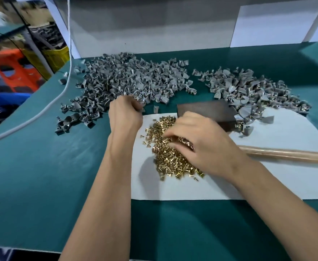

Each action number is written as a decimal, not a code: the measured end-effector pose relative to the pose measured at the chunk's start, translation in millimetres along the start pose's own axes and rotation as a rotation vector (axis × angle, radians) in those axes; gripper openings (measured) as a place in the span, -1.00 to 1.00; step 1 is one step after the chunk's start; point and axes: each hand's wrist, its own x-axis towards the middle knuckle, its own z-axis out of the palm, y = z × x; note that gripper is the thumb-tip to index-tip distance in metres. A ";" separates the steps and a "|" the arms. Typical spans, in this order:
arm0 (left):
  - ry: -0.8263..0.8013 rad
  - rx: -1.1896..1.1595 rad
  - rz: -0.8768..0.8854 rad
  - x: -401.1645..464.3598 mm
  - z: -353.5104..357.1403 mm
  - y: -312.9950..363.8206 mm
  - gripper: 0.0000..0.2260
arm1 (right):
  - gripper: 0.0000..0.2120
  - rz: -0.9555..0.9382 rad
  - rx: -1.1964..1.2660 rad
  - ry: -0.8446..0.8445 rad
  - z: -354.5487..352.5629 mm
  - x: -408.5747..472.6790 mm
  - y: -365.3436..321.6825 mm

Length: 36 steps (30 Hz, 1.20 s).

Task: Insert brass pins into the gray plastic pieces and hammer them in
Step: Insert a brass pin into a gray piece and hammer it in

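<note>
**Hands at the pin heap on a teal counter**

A teal-covered counter [41, 166] is filling most of the frame, with a white folded cardboard panel [154, 29] standing along its far edge and blurred orange and yellow plastic crates [32, 66] showing in the upper left. A white cord [67, 72] is running down the left side and curving off the frame's left edge.

A large heap of gray plastic pieces [128, 78] is lying in the upper centre, and a second heap of gray plastic pieces with brass showing in them [248, 91] is lying in the upper right. A white sheet of paper [267, 181] is lying in the centre and right, carrying a mound of small brass pins [165, 157]. A dark flat rectangular block [207, 110] is sitting at the sheet's upper edge, between the two heaps. A long pale wooden handle [289, 154] is lying across the sheet toward the right edge.

The left hand [125, 113] is reaching to the near edge of the large heap, its fingers curled inward; what they are grasping, if anything, cannot be told. The right hand [197, 134] is resting on the brass mound, its fingers [173, 132] bent down into the pins and pinching at them.
</note>
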 end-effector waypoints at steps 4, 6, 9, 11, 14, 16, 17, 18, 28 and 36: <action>0.017 -0.013 -0.037 5.1 -6.8 -6.6 -0.73 | -0.78 -0.148 0.013 -0.181 11.2 2.5 -14.9; 0.028 -0.006 -0.031 6.0 -8.8 -9.0 -0.76 | -0.72 -0.151 0.049 -0.216 11.5 1.4 -17.7; 0.021 0.011 -0.042 6.6 -8.4 -9.3 -0.79 | -0.75 -0.109 0.138 -0.268 7.3 -1.8 -16.4; 0.029 0.017 -0.063 6.5 -8.4 -8.9 -0.79 | -0.81 -0.086 0.162 -0.304 5.8 -1.9 -14.4; 0.046 0.041 -0.071 6.0 -8.6 -8.7 -0.76 | -0.91 -0.078 0.167 -0.315 6.7 -0.1 -14.0; 0.065 0.036 -0.066 6.2 -8.1 -8.3 -0.73 | -0.94 -0.076 0.142 -0.315 7.5 1.6 -15.1; 0.082 0.032 -0.060 6.1 -7.9 -7.8 -0.72 | -0.94 -0.077 0.117 -0.312 7.7 1.8 -15.5; 0.103 0.027 -0.049 6.1 -8.1 -7.3 -0.72 | -0.95 -0.077 0.087 -0.302 7.8 2.0 -15.6; 0.093 -0.460 -0.137 7.5 -7.6 1.3 -0.90 | -0.77 -0.043 0.020 -0.295 4.7 -1.1 -19.9; 0.019 -0.758 -0.237 4.6 -3.9 3.8 -0.89 | -0.82 -0.063 0.032 -0.299 7.9 -1.0 -19.4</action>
